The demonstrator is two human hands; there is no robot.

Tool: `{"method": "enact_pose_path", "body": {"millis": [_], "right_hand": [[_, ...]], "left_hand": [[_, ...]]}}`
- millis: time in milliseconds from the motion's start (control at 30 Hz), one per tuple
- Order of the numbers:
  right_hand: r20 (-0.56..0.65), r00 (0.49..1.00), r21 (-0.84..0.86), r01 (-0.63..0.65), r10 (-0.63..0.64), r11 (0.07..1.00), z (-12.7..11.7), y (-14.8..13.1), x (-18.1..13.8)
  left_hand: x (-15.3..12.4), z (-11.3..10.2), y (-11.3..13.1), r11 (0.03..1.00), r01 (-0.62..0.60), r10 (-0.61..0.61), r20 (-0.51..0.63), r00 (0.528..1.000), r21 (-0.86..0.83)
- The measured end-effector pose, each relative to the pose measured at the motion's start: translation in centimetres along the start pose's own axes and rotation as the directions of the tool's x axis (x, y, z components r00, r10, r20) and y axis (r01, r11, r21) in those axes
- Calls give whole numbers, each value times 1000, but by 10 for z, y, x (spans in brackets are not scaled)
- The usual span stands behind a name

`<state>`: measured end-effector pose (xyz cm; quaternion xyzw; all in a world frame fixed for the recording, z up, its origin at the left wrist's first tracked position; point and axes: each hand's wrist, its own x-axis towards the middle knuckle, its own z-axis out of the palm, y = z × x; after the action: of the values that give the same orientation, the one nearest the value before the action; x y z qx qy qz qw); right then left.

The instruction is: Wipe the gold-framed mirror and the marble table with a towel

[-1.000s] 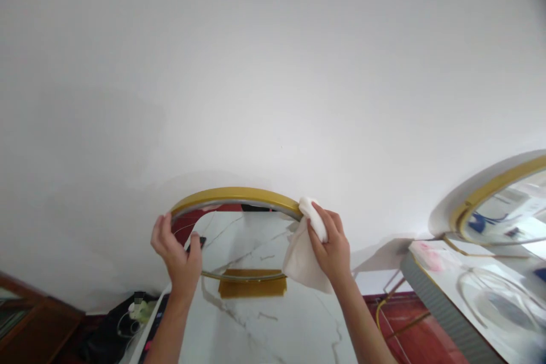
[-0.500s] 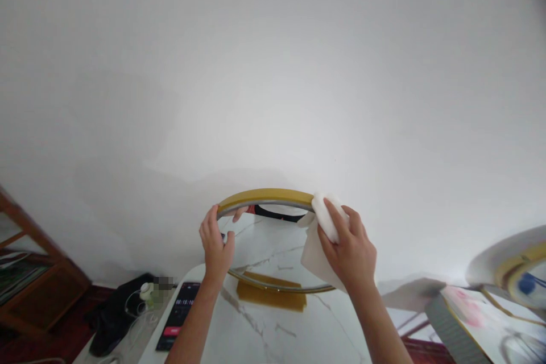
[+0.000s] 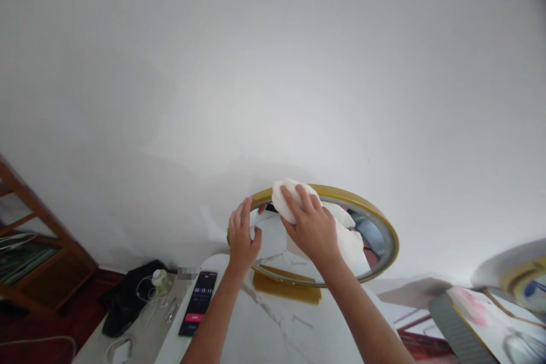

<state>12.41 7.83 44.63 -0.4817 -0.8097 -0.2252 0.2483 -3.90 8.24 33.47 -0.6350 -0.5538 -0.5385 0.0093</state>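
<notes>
A mirror (image 3: 386, 224) in a round gold frame stands tilted on a gold base (image 3: 285, 289) on a white marble-patterned table (image 3: 294, 330). Around the frame's left edge my left hand (image 3: 244, 238) is wrapped, fingers behind and thumb over the glass. My right hand (image 3: 313, 227) presses a folded white paper towel (image 3: 290, 196) on the top of the frame, left of its middle. A loose part of the towel hangs behind my right wrist over the glass, or is its reflection; I cannot tell which.
A phone (image 3: 198, 302) showing a running timer lies at the table's left edge. Further left are a green-white bottle (image 3: 161, 281), cables and a black bag (image 3: 123, 307). A wooden shelf (image 3: 46, 250) stands far left; a box (image 3: 460, 324) sits at right. The white wall (image 3: 273, 68) rises behind.
My right hand has slid the paper towel leftward along the frame's top, from the right side toward my left hand. More of the mirror's right side now shows. The whole view has shifted slightly.
</notes>
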Motion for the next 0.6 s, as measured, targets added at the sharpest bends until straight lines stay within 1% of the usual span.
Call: {"method": "enact_pose_path", "body": {"millis": [167,267,333,400,467,533,600], "right_hand": [[64,995,47,76,-79,996,15,-30,8],[112,983,24,142,-144,990,25,-47,11],[136,975,2,175,-174,985,32,-55,13],[145,971,-6,193,-190,981,38,-61,13],[150,968,-5,206,-203,979,43,-65,12],[163,961,-11,228,-223,974,49,-68,10],[174,953,-13,254,-248,967,56,-73,7]], "left_hand": [[-4,-10,-11,998,-36,38,44,998,-53],[-7,-10,-20,994,-34,41,66,997,-102],[-11,-9,-26,987,-13,22,56,998,-160],[-18,-8,-36,976,29,-22,35,999,-217],[-29,-6,-49,964,95,-97,6,995,-248],[-44,-3,-65,946,177,-189,-18,982,-271],[-60,3,-82,914,254,-273,-17,962,-318]]}}
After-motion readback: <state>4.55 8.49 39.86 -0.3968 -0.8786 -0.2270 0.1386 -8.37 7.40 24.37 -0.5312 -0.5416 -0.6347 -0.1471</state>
